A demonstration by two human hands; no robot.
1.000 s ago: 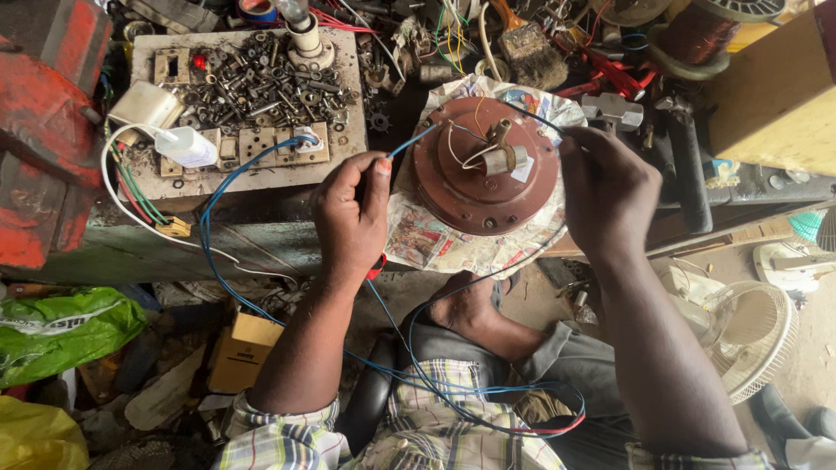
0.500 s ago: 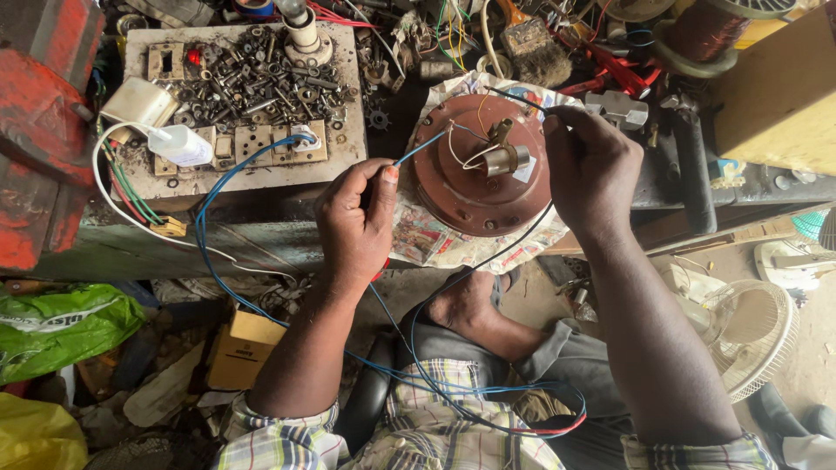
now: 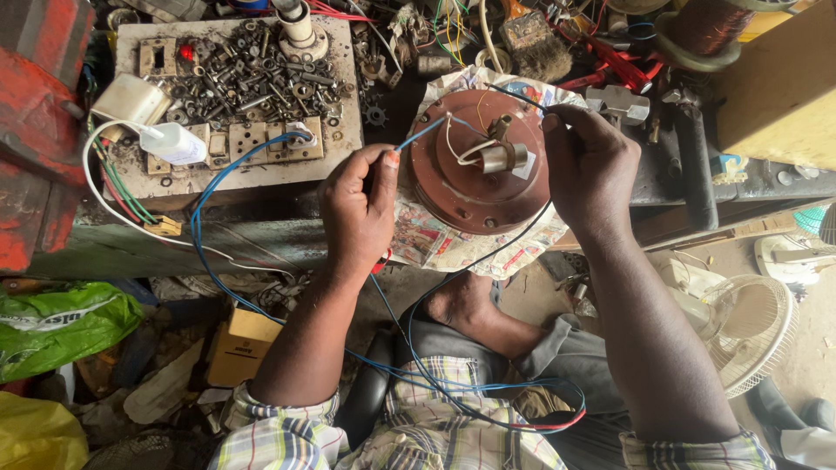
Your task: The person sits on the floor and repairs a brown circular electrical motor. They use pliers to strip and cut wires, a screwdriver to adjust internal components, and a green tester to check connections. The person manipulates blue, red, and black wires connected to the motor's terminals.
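Wiring the round brown fan motor (image 3: pixel 479 165) on the counter (image 3: pixel 218 222): left hand (image 3: pixel 359 209) pinches a blue lead (image 3: pixel 422 135) beside it, right hand (image 3: pixel 588 161) grips a dark wire (image 3: pixel 514 91) above. Joining the leads looks next, calling for steady tips.

Your hands (image 3: pixel 361 209) are working in a tight pocket: the board of screws (image 3: pixel 235 78) is crowding the left, tools and wires (image 3: pixel 610 61) are blocking behind the brown motor housing (image 3: pixel 479 170), and blue cable (image 3: pixel 218 261) is looping across the bench (image 3: pixel 174 235) edge below.
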